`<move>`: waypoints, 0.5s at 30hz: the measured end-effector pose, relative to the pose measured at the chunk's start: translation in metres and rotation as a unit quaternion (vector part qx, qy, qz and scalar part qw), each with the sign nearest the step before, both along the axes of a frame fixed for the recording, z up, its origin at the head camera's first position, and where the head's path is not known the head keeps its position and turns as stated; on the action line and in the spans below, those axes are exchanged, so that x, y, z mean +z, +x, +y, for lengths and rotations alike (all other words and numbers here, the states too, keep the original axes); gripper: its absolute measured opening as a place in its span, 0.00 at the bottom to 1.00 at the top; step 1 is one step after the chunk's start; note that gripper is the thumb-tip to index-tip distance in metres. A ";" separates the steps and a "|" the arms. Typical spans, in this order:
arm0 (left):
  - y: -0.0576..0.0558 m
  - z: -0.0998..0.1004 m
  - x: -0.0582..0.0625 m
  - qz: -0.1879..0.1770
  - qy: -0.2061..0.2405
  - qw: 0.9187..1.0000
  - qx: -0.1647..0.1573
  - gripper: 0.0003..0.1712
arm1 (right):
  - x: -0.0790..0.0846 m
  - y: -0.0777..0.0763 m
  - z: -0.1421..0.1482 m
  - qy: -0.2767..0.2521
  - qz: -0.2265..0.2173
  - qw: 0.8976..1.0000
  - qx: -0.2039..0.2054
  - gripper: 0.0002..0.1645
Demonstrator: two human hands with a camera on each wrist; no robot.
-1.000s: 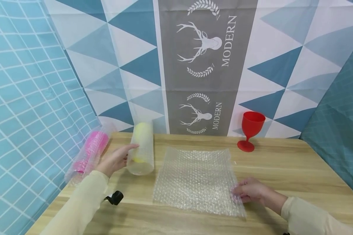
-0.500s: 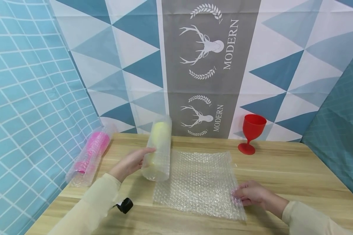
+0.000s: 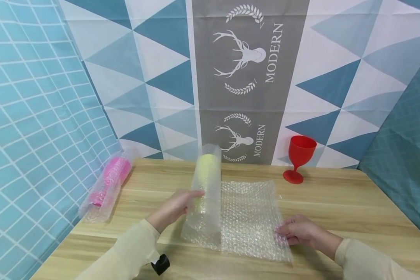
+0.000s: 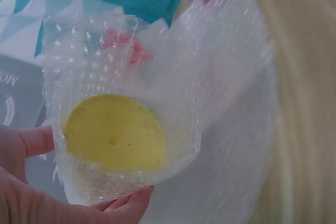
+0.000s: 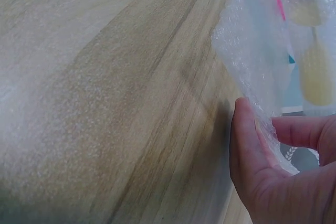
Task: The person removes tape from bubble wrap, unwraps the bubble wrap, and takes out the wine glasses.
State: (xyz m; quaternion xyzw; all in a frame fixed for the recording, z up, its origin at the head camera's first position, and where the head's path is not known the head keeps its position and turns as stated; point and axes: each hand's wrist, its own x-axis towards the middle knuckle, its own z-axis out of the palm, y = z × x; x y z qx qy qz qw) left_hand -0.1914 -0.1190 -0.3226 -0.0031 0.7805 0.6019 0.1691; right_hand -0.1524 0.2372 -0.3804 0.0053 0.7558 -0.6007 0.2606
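My left hand (image 3: 175,207) grips a yellow goblet (image 3: 207,168) loosely rolled in bubble wrap (image 3: 250,217). In the left wrist view the goblet's round yellow base (image 4: 113,132) faces the camera inside the wrap, with the thumb on one side and fingers underneath. From the roll, a flat stretch of the sheet runs right across the table. Its right edge is pinched between thumb and fingers of my right hand (image 3: 299,230). The right wrist view shows this pinched edge (image 5: 270,135) lifted above the wood, and the yellow goblet through the film.
A red goblet (image 3: 301,155) stands upright at the back right of the wooden table (image 3: 336,202). Along the left wall lies a pink object (image 3: 112,175) wrapped in bubble wrap. Patterned cloth (image 3: 245,128) hangs behind the table.
My left hand has moved right with the wrapped goblet, from left of the sheet to over its left part. My right hand stays at the sheet's right edge.
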 end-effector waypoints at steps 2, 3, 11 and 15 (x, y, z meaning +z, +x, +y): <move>0.004 0.008 -0.001 -0.002 -0.009 1.000 0.002 0.25 | 0.002 -0.001 -0.001 0.002 -0.002 1.000 -0.002 0.05; 0.006 0.012 -0.002 -0.003 -0.011 1.000 0.001 0.26 | 0.003 -0.002 -0.001 0.004 -0.002 1.000 -0.003 0.05; 0.026 0.033 -0.009 -0.004 -0.024 1.000 -0.009 0.24 | 0.004 -0.003 -0.001 0.005 0.002 1.000 -0.006 0.08; 0.034 0.039 -0.014 0.004 -0.029 0.999 -0.013 0.19 | 0.003 -0.001 -0.001 0.013 0.007 1.000 -0.004 0.09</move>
